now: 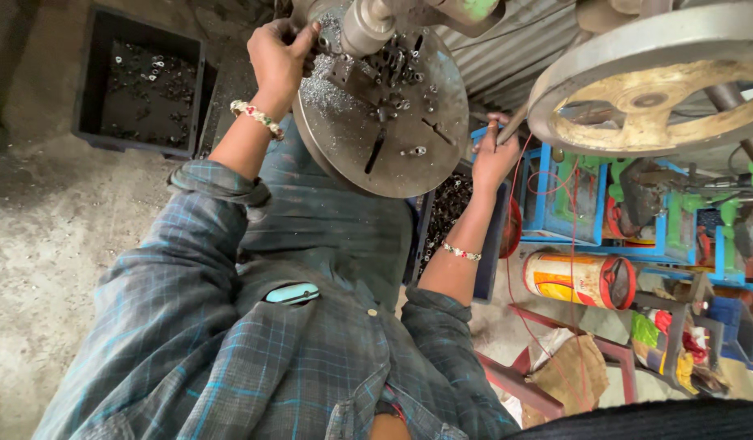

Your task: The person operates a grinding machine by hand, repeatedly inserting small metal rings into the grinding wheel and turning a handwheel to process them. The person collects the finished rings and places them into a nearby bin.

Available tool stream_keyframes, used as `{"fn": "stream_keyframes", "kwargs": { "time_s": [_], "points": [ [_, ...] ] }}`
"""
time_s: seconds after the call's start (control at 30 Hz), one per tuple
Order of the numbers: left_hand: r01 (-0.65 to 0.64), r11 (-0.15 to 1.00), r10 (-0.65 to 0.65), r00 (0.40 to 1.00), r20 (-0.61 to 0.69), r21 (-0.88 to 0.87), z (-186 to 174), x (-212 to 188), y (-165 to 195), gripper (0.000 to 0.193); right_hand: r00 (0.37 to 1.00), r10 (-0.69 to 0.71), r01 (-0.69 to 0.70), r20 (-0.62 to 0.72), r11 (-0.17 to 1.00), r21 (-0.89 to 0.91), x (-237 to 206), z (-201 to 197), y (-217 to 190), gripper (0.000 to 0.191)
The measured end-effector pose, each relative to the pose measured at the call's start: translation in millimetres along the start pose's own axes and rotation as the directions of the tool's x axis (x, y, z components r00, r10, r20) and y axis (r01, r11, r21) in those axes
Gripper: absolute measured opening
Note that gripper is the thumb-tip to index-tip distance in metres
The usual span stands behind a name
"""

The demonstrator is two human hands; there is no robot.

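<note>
Left hand: I see my left hand (pixel 280 50) curled at the upper left rim of the round steel machine plate (pixel 385 106), fingers bent tight with the tips pressed together at the plate's edge; whether they pinch a small part there I cannot tell.
Right hand: my right hand (pixel 494 153) is wrapped around a thin metal lever rod (pixel 513 124) just off the plate's right edge, fingers closed in a narrow grip with the forefinger lying along it.
Lever rod: its long axis runs on a slant, from my right hand up and to the right toward the rim of the large spoked wheel (pixel 653 81).
Machine plate: it is tilted toward me, its face carrying slots, bolts and a scatter of metal chips, with a grey spindle (pixel 367 24) coming down over its upper part.
Wrists: a beaded bracelet (pixel 257 118) circles the left, another the right.
Surroundings: a black bin of small metal pieces (pixel 144 77) sits at the upper left on the floor, a second dark bin (pixel 450 212) below the plate's lower right edge, and a yellow and red can (pixel 576 279) lies on its side near the blue and green frame at right.
</note>
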State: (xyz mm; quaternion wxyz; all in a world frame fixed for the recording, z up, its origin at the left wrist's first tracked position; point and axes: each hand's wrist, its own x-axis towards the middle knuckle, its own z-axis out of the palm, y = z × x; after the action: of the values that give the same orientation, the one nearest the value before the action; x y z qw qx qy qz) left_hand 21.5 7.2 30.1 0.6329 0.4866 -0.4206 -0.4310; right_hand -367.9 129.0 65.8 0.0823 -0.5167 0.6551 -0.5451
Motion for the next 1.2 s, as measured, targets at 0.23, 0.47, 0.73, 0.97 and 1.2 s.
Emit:
{"fn": "stream_keyframes", "kwargs": {
  "time_s": [0.23,0.47,0.73,0.97,1.2],
  "points": [
    [-0.051,0.999,0.051,0.994,0.100,-0.001,0,10,-8,0.035,0.995,-0.064,0.059,-0.076,0.996,-0.060,4,6,3,0.007],
    [-0.280,0.946,0.254,0.954,0.161,0.162,5,4,-7,0.040,0.989,-0.096,0.092,-0.117,0.995,-0.034,30,16,21,0.011],
    [-0.202,0.976,0.180,0.959,0.220,0.084,20,8,-14,0.044,0.978,-0.131,0.123,-0.161,0.991,-0.060,34,25,29,0.013],
    [-0.170,0.980,0.144,0.965,0.220,0.103,19,0,-3,0.037,0.972,-0.129,0.110,-0.197,0.989,-0.102,110,69,21,0.013],
    [-0.196,0.977,0.162,0.939,0.303,0.084,21,13,-8,0.038,0.991,-0.037,0.006,-0.130,0.974,-0.228,180,110,-16,0.016]
  ]
}}
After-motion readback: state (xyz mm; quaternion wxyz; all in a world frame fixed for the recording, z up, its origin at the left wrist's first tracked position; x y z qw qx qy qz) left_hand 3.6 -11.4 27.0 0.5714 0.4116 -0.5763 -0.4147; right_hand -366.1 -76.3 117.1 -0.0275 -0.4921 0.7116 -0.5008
